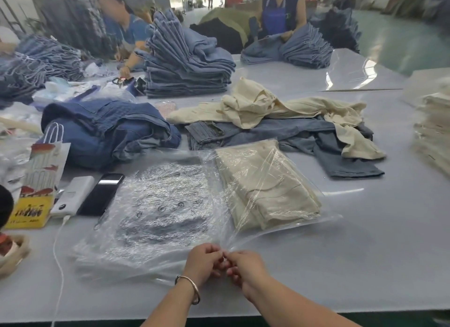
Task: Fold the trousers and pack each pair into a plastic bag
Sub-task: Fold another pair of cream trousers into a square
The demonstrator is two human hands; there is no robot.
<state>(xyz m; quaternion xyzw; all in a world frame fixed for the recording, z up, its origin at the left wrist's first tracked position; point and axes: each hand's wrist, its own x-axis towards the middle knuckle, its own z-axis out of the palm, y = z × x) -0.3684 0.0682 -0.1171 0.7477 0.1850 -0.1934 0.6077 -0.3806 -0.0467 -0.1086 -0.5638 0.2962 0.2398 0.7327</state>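
Both hands meet at the near edge of the bench: the left hand and right hand have their fingers curled together, pinching the mouth of a clear plastic bag. Folded cream trousers lie inside it, beside a stack of empty bags.

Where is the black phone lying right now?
Head view, left of centre: the black phone lies on the table between a white power bank and the plastic bags.

Cream trousers in clear, perhaps printed bag.
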